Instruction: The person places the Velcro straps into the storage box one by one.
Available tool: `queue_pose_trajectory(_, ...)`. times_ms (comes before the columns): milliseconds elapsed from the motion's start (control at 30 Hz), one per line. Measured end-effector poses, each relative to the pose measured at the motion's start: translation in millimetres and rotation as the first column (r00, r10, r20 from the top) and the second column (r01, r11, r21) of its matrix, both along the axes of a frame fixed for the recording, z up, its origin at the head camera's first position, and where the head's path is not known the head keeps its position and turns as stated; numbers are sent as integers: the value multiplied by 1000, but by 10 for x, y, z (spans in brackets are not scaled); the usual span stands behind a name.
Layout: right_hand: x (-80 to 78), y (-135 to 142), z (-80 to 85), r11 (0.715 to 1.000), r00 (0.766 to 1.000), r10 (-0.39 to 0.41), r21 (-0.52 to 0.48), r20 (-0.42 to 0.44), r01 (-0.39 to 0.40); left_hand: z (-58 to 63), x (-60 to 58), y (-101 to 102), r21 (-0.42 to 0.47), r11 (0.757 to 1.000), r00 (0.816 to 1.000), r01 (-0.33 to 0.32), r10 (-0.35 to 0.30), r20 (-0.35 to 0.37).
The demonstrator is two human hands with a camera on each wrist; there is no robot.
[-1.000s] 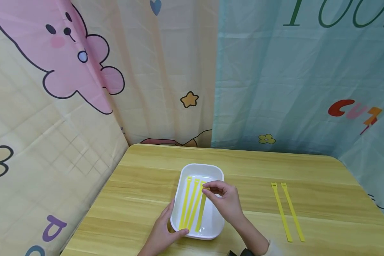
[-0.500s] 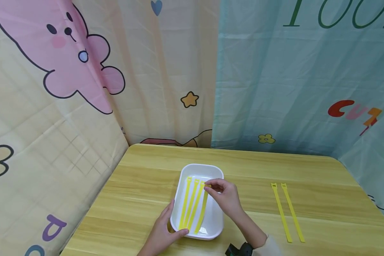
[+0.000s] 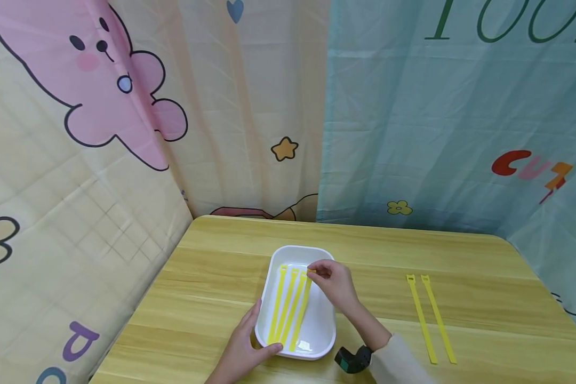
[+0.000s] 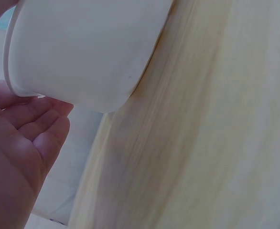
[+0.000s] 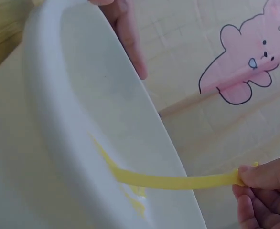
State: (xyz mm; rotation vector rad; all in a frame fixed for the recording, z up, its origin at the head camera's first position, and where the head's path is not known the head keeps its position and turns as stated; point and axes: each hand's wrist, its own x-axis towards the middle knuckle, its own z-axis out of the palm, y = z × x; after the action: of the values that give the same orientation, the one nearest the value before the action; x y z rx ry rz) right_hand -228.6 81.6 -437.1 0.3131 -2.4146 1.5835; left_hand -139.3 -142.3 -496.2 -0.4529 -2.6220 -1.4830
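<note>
My right hand (image 3: 337,285) pinches the slotted head end of a yellow cable tie (image 3: 300,316) between thumb and fingers, over the white tray (image 3: 324,325). In the right wrist view this cable tie (image 5: 178,182) runs as a flat strap from the fingertips down into the tray. Several more yellow cable ties (image 3: 278,304) lie side by side inside the tray, left of the held one. My left hand (image 3: 242,344) grips the tray's near left corner, thumb on the rim and fingers along the outer wall. The left wrist view shows fingers (image 4: 51,136) under the rim.
Two more yellow cable ties (image 3: 422,320) lie side by side on the wooden table (image 3: 211,256) at the right. A black device (image 3: 352,360) sits at the right wrist. Printed curtains (image 3: 249,106) hang behind and beside the table.
My right hand has moved slightly away and right, raising the pinched cable tie's head; its lower end has shifted slightly left, near the other ties. The left hand and tray stay put.
</note>
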Motion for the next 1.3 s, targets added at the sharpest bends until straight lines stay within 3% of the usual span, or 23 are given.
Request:
queue_pose_trajectory(367, -211, -30, -127, 995, 1000, 1, 101, 15, -3, -15, 0, 4, 4, 1000, 1000, -5, 5, -1)
queue_pose_trajectory(733, -314, -20, -181, 966, 998, 32, 256, 50, -44, -2, -2, 0, 1, 1000, 1000, -10, 10, 4)
queue_pose_trajectory(1300, -475, -68, -217, 858, 997, 76, 508, 6, -69, -18, -15, 3, 2, 1000, 1000, -12, 13, -13)
